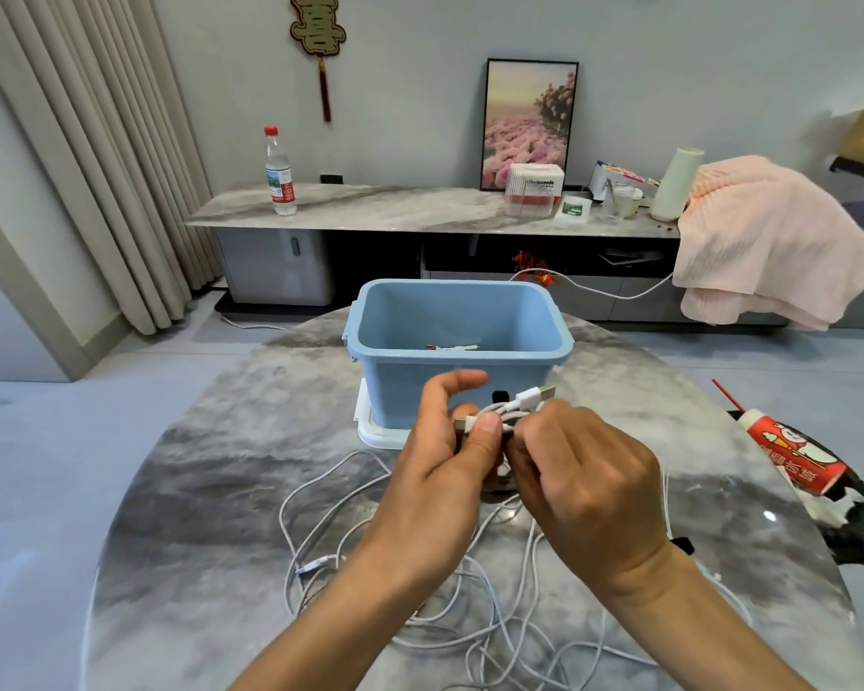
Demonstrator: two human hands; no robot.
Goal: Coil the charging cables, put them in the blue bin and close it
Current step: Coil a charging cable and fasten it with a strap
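While both hands meet just in front of the blue bin (457, 336), the left hand (450, 471) pinches a coiled white cable (507, 413) between thumb and curled fingers, its forefinger lifted free. Close beside it, the right hand (584, 481) curls its fingers round the same bundle, two plugs poking out above. More loose cables (420, 581) sprawl on the marble table (195, 491) beneath the wrists, and the bin stands open on its white lid (377, 433), another cable lying inside.

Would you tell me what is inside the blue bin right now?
One white cable lies on the floor of the blue bin. The near wall hides the front part of the floor.
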